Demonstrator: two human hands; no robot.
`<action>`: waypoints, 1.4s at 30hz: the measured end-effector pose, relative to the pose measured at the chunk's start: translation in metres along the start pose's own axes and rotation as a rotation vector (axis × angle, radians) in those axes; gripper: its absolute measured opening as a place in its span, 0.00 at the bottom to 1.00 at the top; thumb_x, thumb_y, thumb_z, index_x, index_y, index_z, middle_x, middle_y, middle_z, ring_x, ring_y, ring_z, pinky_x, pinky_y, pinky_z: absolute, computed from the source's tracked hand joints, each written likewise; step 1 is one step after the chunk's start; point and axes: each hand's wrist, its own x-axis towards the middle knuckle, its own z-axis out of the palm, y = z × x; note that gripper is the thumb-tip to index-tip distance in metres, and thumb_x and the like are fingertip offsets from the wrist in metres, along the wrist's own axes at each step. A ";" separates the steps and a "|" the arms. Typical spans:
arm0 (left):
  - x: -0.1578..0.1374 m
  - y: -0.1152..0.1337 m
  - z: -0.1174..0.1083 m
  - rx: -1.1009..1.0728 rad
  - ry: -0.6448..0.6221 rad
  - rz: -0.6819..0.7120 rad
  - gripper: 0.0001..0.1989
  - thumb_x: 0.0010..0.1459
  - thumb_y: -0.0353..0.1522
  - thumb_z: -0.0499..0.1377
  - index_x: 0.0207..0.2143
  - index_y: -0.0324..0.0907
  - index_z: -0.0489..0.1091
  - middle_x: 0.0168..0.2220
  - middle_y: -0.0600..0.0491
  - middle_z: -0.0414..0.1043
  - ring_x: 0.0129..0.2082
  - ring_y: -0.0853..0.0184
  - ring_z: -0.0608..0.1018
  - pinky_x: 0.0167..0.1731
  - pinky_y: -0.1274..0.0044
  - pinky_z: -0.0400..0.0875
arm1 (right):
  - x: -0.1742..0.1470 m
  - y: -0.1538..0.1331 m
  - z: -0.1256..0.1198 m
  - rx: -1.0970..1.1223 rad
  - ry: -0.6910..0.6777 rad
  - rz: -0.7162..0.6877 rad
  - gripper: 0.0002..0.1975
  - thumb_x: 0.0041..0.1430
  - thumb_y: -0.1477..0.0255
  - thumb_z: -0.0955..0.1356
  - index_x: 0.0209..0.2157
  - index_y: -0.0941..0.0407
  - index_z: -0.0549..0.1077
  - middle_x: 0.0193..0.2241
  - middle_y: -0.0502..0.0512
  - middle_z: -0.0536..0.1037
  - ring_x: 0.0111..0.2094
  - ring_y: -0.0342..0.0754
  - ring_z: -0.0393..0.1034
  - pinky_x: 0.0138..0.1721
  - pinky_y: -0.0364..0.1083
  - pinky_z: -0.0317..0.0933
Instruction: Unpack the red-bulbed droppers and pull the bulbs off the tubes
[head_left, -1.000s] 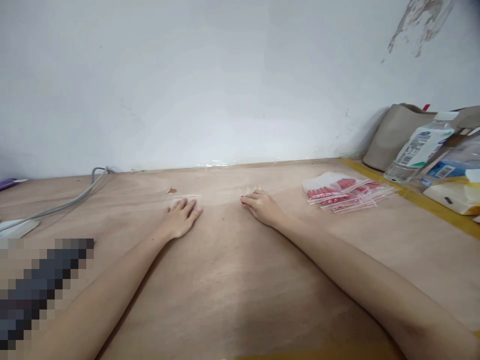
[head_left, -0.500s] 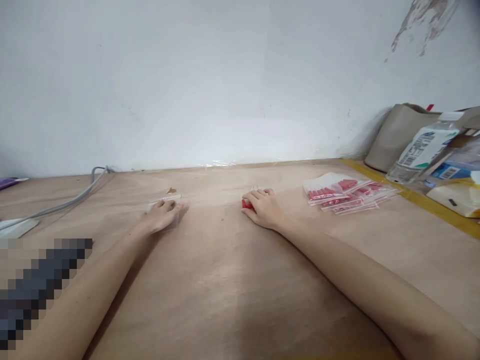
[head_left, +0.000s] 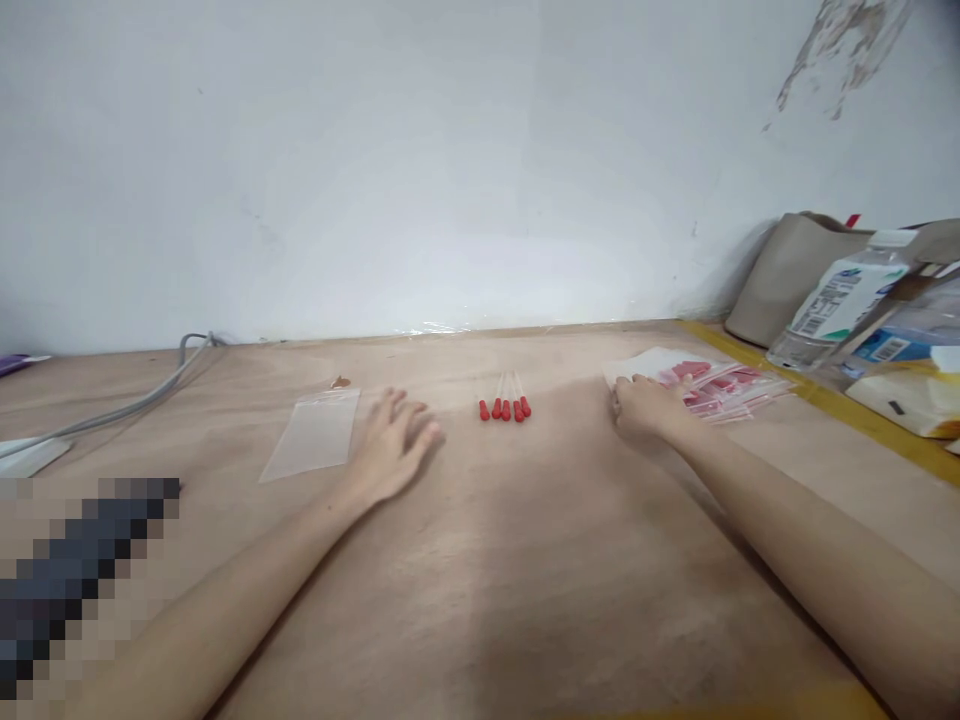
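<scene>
Several droppers [head_left: 506, 410] with red bulbs and thin clear stems lie side by side in the middle of the table, bulbs toward me. To their left is a flat clear zip bag [head_left: 311, 440]. My left hand [head_left: 394, 450] is between that bag and the droppers, fingers spread and holding nothing, slightly blurred. At the right, my right hand [head_left: 646, 405] rests on the near left side of a pile of zip bags [head_left: 720, 385] with red-bulbed droppers inside. Its fingers curl at the edge of the front bag; the thumb is hidden.
Behind the wooden table [head_left: 465, 560] rises a white wall. Grey cable [head_left: 150, 395] runs along the left side, near a blurred dark object [head_left: 82, 560]. Beyond yellow tape [head_left: 862, 405] on the right stand a water bottle [head_left: 844, 300], a beige bag [head_left: 772, 280] and packets.
My right hand has left the droppers, uncovering them, and moved right onto the pile of bags. My left hand has come off the flat zip bag and shifted right.
</scene>
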 end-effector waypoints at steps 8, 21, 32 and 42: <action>-0.012 0.021 0.008 -0.175 -0.213 0.103 0.26 0.58 0.46 0.46 0.55 0.44 0.56 0.59 0.47 0.50 0.57 0.60 0.59 0.54 0.68 0.58 | 0.003 0.002 0.001 -0.092 0.303 -0.096 0.14 0.54 0.79 0.57 0.34 0.61 0.72 0.33 0.61 0.75 0.37 0.52 0.69 0.50 0.57 0.44; -0.009 0.018 0.008 -0.331 -0.148 0.034 0.27 0.61 0.44 0.41 0.59 0.41 0.48 0.60 0.48 0.51 0.59 0.62 0.57 0.57 0.68 0.52 | -0.040 -0.070 -0.036 1.829 0.095 -0.206 0.10 0.50 0.64 0.68 0.29 0.57 0.69 0.24 0.52 0.74 0.23 0.42 0.68 0.30 0.46 0.67; -0.019 0.037 -0.008 -0.405 0.035 0.337 0.15 0.57 0.36 0.51 0.47 0.42 0.64 0.50 0.48 0.64 0.51 0.62 0.67 0.51 0.69 0.62 | -0.077 -0.108 -0.016 1.912 -0.781 -0.306 0.08 0.55 0.73 0.63 0.36 0.58 0.71 0.29 0.54 0.76 0.30 0.44 0.72 0.38 0.48 0.67; -0.023 0.041 -0.003 -0.455 -0.177 0.456 0.20 0.57 0.34 0.52 0.53 0.44 0.61 0.52 0.47 0.65 0.49 0.62 0.70 0.48 0.69 0.66 | -0.063 -0.081 0.017 1.260 0.043 -0.703 0.06 0.49 0.74 0.66 0.33 0.57 0.69 0.30 0.51 0.72 0.32 0.43 0.66 0.36 0.46 0.63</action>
